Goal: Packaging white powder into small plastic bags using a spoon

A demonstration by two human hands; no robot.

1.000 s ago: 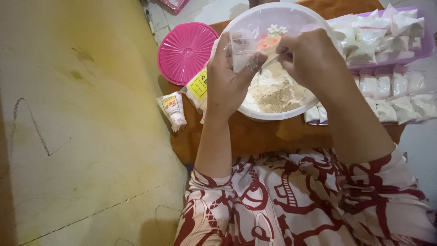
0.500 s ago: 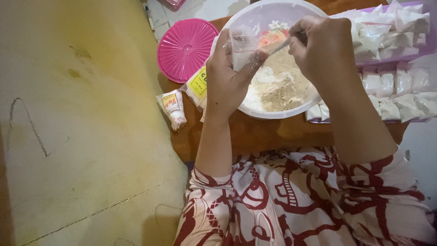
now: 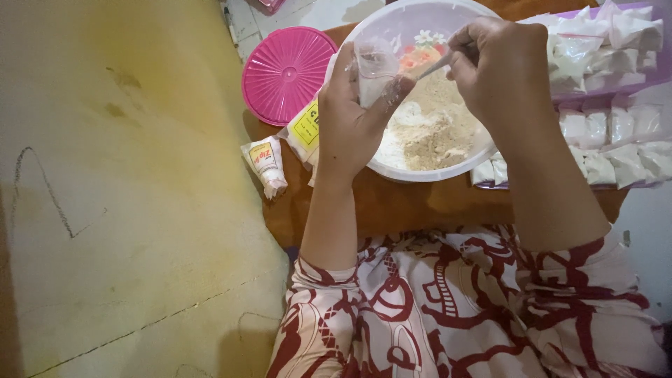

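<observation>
the left hand is closed around a small clear plastic bag, thumb on one side and fingers on the other, holding it upright over the near-left rim of a white bowl. the bag's mouth is at the top and a little pale powder shows inside it. the right hand is curled shut on the handle of a spoon, which slants down and left toward the bag's mouth; its tip is just beside the bag, and i cannot tell whether they touch. the bowl holds a heap of beige and white powder and sits on a brown board across the person's lap. a round pink lid lies flat on the board's far-left corner, just beside the bowl. two small packets with yellow labels lie at the left edge of the board, one partly under the left wrist. to the right of the bowl, a purple tray is packed with rows of filled white bags. the patterned red and white skirt fills the foreground.
</observation>
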